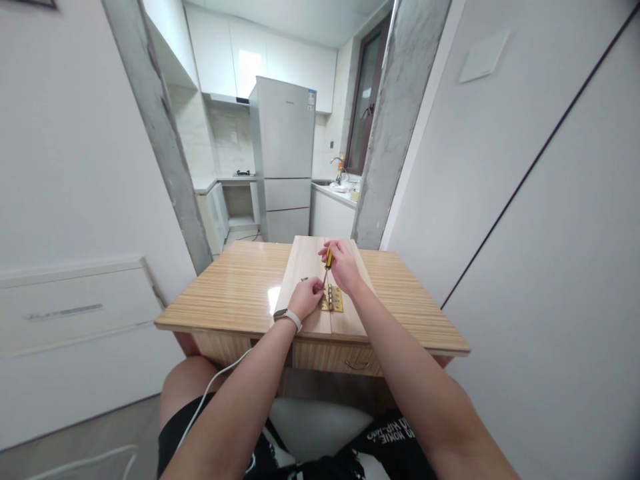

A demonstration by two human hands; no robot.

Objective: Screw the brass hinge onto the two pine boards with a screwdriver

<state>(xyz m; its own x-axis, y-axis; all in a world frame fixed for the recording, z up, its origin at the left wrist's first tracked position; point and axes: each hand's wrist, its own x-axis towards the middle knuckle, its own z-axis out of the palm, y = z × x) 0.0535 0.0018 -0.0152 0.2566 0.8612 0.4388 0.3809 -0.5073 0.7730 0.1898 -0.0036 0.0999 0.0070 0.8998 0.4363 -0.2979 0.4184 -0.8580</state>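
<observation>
Two pale boards (301, 265) lie side by side on the wood-grain table. A brass hinge (336, 300) spans the seam between them near the front. My right hand (343, 265) is closed around the yellow and black handle of a screwdriver (329, 259), held upright with its shaft pointing down at the hinge's upper left part. Beside the shaft, my left hand (309, 297) has its fingers pinched together at the hinge's left edge; whatever they hold is too small to make out. A small dark item (304, 279) lies on the left board, just beyond my left hand.
The table (225, 287) has a drawer with a metal handle (357, 365) at its front. A white cable (213, 381) runs beside my left forearm. Past the table stand a grey fridge (287, 133) and a sink counter (334, 193). White walls flank both sides.
</observation>
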